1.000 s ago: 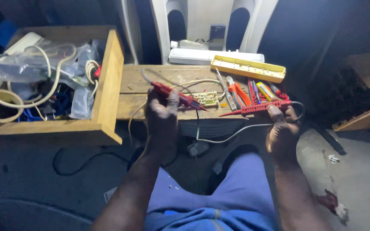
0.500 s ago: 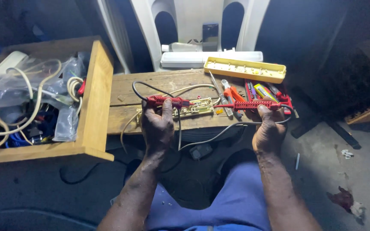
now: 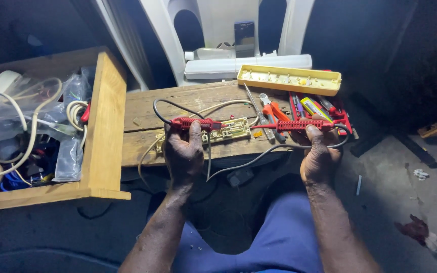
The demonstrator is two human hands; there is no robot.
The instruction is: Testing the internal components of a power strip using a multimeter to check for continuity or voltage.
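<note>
My left hand (image 3: pixel 184 154) grips a red test probe (image 3: pixel 193 123) by its handle, the tip lying level over a small pale circuit board (image 3: pixel 228 130) on the wooden bench (image 3: pixel 142 108). In my right hand (image 3: pixel 320 154) I hold a second red test probe (image 3: pixel 299 125), its metal tip pointing left toward the board. Grey leads (image 3: pixel 259 154) run from both probes and hang down between my hands. Both probes sit roughly in one line across the bench.
An open yellow plastic case (image 3: pixel 289 80) lies at the bench's back right beside orange-handled pliers (image 3: pixel 271 110) and a tray of tools (image 3: pixel 324 108). A wooden crate (image 3: pixel 104 126) of cables and plastic bags stands left. A white plastic chair (image 3: pixel 228 45) is behind the bench.
Both hands have risen toward the bench and the two probes have swung from slanted to level. The left probe now lies over the circuit board.
</note>
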